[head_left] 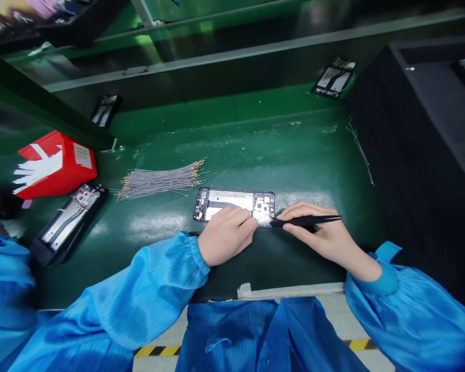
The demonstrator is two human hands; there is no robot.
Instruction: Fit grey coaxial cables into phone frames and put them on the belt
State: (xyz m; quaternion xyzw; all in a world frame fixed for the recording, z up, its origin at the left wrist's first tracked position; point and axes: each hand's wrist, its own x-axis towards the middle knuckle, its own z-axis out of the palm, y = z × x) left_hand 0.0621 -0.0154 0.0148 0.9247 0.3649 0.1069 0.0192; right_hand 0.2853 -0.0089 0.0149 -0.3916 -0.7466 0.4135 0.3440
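An opened phone frame (232,199) lies flat on the green work surface (256,150), its circuit parts showing. My left hand (225,235) rests on its near edge with the fingers curled, pressing it down. My right hand (321,235) is closed on black tweezers (306,221), whose tip touches the frame's right end. A bundle of thin grey cables with gold ends (160,181) lies just left of and behind the frame.
A red and white box (56,165) stands at the left, with another phone frame (67,222) in front of it. Two more frames (335,77) (105,109) lie farther back. A black bin (430,134) fills the right side. Another person's blue sleeve (3,289) is at far left.
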